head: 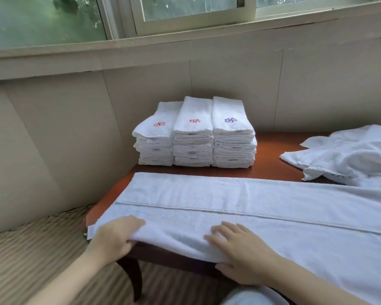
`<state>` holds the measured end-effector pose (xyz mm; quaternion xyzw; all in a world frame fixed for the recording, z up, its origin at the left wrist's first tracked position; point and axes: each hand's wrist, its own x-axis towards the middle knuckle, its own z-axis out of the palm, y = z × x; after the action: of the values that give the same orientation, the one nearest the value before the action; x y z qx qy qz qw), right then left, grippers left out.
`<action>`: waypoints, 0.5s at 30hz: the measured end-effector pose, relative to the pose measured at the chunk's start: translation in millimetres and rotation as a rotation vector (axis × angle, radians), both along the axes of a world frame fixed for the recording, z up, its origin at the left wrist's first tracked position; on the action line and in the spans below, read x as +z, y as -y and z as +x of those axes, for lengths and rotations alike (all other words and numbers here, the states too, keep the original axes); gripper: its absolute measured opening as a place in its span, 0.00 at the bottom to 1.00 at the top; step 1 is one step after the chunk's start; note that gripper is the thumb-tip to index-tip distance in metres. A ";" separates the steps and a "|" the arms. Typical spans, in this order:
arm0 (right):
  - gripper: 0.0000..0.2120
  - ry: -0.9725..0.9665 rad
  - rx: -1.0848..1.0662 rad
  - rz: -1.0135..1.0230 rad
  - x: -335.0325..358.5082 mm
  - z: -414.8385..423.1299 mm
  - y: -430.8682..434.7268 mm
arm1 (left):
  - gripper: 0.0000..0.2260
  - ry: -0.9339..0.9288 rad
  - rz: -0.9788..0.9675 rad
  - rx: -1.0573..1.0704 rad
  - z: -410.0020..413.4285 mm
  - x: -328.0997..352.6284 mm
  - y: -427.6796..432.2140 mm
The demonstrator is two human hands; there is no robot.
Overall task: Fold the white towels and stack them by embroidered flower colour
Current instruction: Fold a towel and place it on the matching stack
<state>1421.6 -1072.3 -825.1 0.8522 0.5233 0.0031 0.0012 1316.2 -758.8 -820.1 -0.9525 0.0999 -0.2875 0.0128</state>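
Looking down from the head view: a long white towel [240, 201] lies folded lengthwise across the reddish wooden worktop [273, 148]. The left hand [117, 235] pinches its near edge, grip closed on the cloth; the right hand [240, 249] rests flat on it, grip apart. That edge overhangs the worktop (an uneven tug could likely skew the fold or slide the towel off). Behind stand three squared stacks [194, 139] of soft, nubby terry, two red-flowered and one purple. A rumpled pile [350, 155] waits at right.

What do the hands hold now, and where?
The left hand grips the spread towel by its near edge, at the left end. The right hand rests flat on it.
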 end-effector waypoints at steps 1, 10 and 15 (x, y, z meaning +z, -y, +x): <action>0.26 0.029 -0.020 0.027 2.0 -3.5 -0.3 | 0.18 0.048 -0.025 0.071 0.9 6.8 -4.8; 0.12 0.084 -0.629 0.040 40.0 36.3 33.9 | 0.19 -0.170 -0.713 0.434 21.7 76.3 -82.2; 0.09 0.054 -0.795 0.168 67.7 121.1 41.3 | 0.09 -0.195 -1.101 0.358 84.1 67.0 -83.3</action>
<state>1542.7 -1113.6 -757.4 0.9848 0.1508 0.0675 -0.0535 1400.3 -675.4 -753.1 -0.8431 -0.2259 -0.2014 -0.4445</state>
